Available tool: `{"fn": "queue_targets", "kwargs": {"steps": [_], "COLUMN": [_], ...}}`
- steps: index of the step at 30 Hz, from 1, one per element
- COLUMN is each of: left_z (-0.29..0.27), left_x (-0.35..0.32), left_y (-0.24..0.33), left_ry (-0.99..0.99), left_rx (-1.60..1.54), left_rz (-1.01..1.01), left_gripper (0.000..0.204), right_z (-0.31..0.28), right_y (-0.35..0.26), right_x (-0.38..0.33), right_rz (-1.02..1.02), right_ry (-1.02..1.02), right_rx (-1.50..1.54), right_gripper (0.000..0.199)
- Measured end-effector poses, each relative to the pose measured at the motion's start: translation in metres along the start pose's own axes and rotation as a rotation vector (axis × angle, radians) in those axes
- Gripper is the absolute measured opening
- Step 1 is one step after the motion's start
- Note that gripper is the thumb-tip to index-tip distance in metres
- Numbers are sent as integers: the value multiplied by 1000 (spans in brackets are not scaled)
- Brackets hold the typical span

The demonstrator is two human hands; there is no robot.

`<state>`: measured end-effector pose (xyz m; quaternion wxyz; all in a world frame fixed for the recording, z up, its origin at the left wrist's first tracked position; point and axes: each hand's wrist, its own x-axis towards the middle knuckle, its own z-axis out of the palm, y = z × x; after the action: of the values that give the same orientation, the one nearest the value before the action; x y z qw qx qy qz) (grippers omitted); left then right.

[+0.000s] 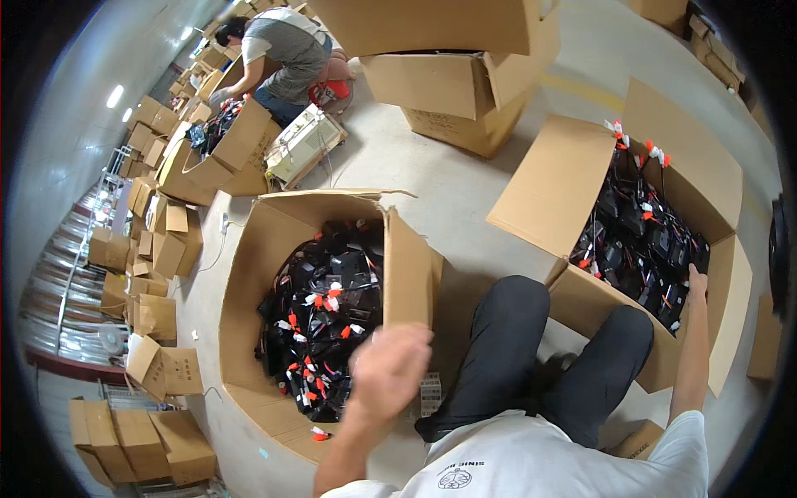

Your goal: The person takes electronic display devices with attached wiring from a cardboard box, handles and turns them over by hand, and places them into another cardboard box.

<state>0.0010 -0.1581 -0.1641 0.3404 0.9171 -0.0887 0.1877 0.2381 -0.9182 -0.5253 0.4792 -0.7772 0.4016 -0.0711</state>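
My left hand (392,370) is raised over the right wall of the left carton (249,249), smeared by motion. Its fingers look curled, but whether they hold anything does not show. Inside that carton lies a heap of black devices (353,286) with cables and red and white connectors (320,299). My right hand (697,284) reaches into the right carton (540,178) at its right side. Its fingers are drawn together against the black devices (635,241) there; what they grip is hidden. These devices also have cables with red and white plugs.
Ahead stands a big closed-up carton (448,108). At upper left, another person (290,54) bends over a carton of similar devices (237,162), beside a pale boxy machine (305,143). Several cartons (145,440) are stacked along the left. My knees (510,319) sit between the two cartons.
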Motion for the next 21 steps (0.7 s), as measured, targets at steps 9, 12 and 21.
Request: {"fn": "queue_targets", "kwargs": {"steps": [9, 12, 21], "left_z": [-45, -11, 48], "left_x": [13, 35, 104], "left_y": [-214, -262, -356], "left_ry": [193, 168, -214], "left_rx": [229, 350, 549], "left_rz": [-436, -372, -916], "left_gripper": [23, 35, 61], "right_z": [28, 30, 37], "right_y": [-97, -113, -128], "right_x": [-245, -268, -289], "right_rz": [-433, -537, -432], "right_ry": [-243, -71, -94], "right_rx": [-434, -562, -556], "right_gripper": [39, 38, 34]}}
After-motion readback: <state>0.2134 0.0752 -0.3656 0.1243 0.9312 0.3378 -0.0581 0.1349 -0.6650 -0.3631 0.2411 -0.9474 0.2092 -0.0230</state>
